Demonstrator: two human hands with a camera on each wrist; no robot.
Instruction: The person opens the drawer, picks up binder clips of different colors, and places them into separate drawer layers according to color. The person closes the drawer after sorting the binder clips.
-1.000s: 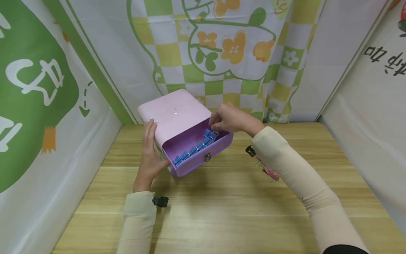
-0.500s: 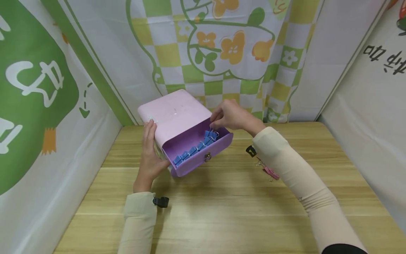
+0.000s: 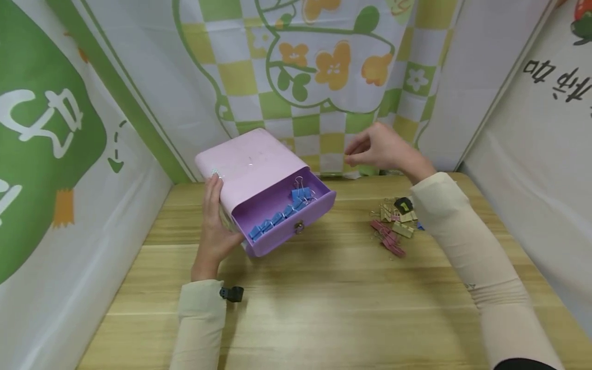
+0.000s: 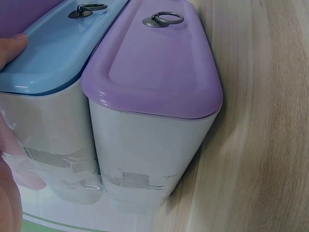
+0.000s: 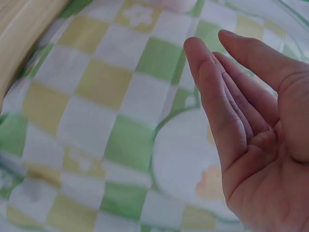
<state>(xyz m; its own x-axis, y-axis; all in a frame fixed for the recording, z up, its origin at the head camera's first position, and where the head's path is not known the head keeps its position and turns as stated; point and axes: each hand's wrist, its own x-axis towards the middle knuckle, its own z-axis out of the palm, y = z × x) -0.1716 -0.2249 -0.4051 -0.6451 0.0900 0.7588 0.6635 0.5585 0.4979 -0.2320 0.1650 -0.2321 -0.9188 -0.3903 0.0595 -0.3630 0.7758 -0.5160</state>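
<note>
A pink drawer box (image 3: 252, 162) stands at an angle on the table with its top purple drawer (image 3: 315, 209) pulled out. Inside, blue binder clips (image 3: 277, 218) form a row, and one at the far end (image 3: 301, 193) has a wire handle pointing up. My left hand (image 3: 215, 239) rests at the box's left front corner, fingers along the side. Its thumb touches the blue drawer front (image 4: 53, 53), above a shut purple drawer (image 4: 154, 63). My right hand (image 3: 381, 149) hovers right of the box, fingers loosely bent; its palm and the gap by the thumb hold nothing.
Right of the box, loose yellow binder clips (image 3: 404, 229) and pink ones (image 3: 387, 239) lie on the wooden table (image 3: 324, 308). Part of a blue clip (image 3: 420, 226) shows beside the right sleeve. A patterned curtain (image 3: 319, 118) hangs close behind the box.
My right hand has let go of the blue binder clip's handle and moved right, out of the drawer. The clip stays inside. More loose clips show on the table. The left hand stays put.
</note>
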